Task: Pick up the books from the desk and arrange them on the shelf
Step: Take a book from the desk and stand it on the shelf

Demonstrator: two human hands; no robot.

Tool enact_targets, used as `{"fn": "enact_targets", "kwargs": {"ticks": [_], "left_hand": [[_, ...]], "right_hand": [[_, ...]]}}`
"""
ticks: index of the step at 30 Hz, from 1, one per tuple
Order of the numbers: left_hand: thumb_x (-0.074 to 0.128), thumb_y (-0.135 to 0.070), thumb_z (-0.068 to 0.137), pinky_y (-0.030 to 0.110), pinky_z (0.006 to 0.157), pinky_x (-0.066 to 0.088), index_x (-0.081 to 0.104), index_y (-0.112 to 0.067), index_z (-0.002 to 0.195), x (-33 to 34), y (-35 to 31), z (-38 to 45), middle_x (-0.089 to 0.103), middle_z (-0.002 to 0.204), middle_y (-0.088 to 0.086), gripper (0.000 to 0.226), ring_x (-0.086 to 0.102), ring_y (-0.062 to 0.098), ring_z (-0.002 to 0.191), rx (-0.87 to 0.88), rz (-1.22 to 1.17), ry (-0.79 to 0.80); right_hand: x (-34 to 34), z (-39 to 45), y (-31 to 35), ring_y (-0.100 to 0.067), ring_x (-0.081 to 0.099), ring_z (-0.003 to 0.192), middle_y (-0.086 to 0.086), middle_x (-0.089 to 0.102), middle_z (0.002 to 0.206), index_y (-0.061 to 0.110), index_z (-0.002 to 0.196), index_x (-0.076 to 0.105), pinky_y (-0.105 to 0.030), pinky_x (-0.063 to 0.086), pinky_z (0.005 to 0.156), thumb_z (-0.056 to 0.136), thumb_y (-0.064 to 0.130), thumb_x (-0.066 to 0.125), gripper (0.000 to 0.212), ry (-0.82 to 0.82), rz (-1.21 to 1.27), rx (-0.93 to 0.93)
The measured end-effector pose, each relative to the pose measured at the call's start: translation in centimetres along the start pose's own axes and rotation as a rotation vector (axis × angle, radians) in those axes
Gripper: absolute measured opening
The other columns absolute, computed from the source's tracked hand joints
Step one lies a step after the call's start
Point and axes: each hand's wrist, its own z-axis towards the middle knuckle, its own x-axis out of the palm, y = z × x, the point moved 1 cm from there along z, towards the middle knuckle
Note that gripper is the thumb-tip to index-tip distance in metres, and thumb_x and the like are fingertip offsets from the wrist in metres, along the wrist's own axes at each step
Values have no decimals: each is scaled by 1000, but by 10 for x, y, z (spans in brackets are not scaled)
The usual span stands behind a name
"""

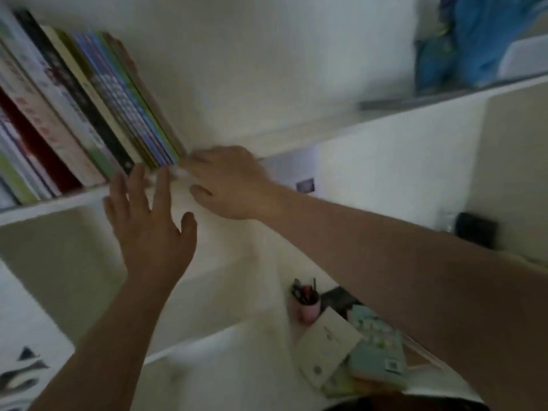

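A row of books (89, 114) stands leaning left on the white shelf (59, 203). My left hand (148, 226) is raised with straight, spread fingers, their tips at the bottom edges of the rightmost books. My right hand (228, 182) lies at the foot of the last book in the row, fingers reaching left against it; the blur hides whether it pinches anything. Down on the desk lies a pile of books, a cream one (329, 348) beside a pale green one (376, 348).
A pink pen cup (307, 307) stands on the desk behind the pile. An upper shelf (444, 99) at the right holds a blue bag (462, 46). A dark device (477, 232) sits at the right wall. The shelf right of the row is bare.
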Motion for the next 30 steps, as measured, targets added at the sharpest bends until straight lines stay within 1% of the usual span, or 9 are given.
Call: {"fn": "enact_targets", "kwargs": {"ticks": [2, 4, 9, 15, 21, 23, 25, 27, 30], "left_hand": [[69, -15, 89, 35, 121, 25, 49, -11, 151, 16, -39, -48, 42, 157, 18, 65, 33, 34, 149, -63, -277, 92], [67, -12, 87, 21, 107, 32, 62, -14, 137, 42, -72, -101, 57, 138, 7, 51, 50, 25, 132, -55, -421, 263], [67, -17, 90, 33, 96, 49, 73, -28, 118, 127, -129, -209, 66, 121, -7, 31, 63, 18, 111, -116, -479, 711], [68, -26, 97, 27, 102, 46, 59, -45, 124, 259, -241, -269, 49, 135, -14, 34, 52, 12, 127, -201, -453, 1261], [64, -46, 93, 30, 117, 33, 51, -39, 148, 370, -367, -285, 19, 169, -4, 56, 31, 21, 151, -241, -517, 1603], [65, -50, 92, 37, 123, 26, 41, -37, 155, 399, -393, -288, 12, 172, -1, 69, 22, 26, 156, -301, -507, 1595], [65, -44, 95, 46, 125, 23, 28, -33, 162, 430, -399, -301, 14, 172, 4, 77, 21, 35, 155, -382, -371, 1585], [58, -58, 89, 54, 119, 32, 27, -35, 159, 457, -393, -317, 30, 164, 10, 79, 34, 42, 146, -422, -190, 1575], [57, -58, 92, 50, 103, 48, 47, -33, 142, 476, -390, -312, 58, 140, 6, 57, 57, 34, 123, -413, -74, 1530]], "right_hand": [[16, -70, -18, -25, 31, 152, -7, 39, 165, 19, 160, 39, -40, 29, 122, 99, 20, 57, 64, 5, 180, -55], [35, -152, -56, -17, 31, 153, -2, 35, 167, 21, 159, 43, -34, 32, 121, 99, 17, 58, 61, 102, 324, 97], [93, -337, -191, -17, 55, 132, 2, 58, 147, 24, 139, 64, -31, 44, 112, 100, 18, 60, 40, 343, 293, 632], [163, -531, -323, -30, 53, 132, -9, 52, 149, 24, 148, 55, -36, 46, 107, 97, 24, 62, 52, 773, 226, 1043], [213, -629, -372, -43, 14, 156, -6, -3, 175, 38, 164, 14, -53, 34, 121, 90, 61, 60, 90, 1096, 256, 879], [218, -633, -377, -46, 15, 155, -7, 0, 175, 41, 161, 23, -55, 35, 121, 87, 60, 60, 85, 1073, 290, 824], [219, -634, -384, -34, 36, 147, -5, 28, 167, 29, 151, 50, -41, 39, 117, 92, 42, 67, 62, 888, 452, 918], [218, -632, -395, -18, 50, 129, 3, 50, 143, 16, 139, 63, -25, 39, 107, 99, 18, 65, 40, 693, 653, 1204], [214, -632, -408, -21, 67, 94, -6, 70, 110, 24, 127, 66, -34, 56, 83, 92, 1, 63, 42, 306, 838, 1760]]}}
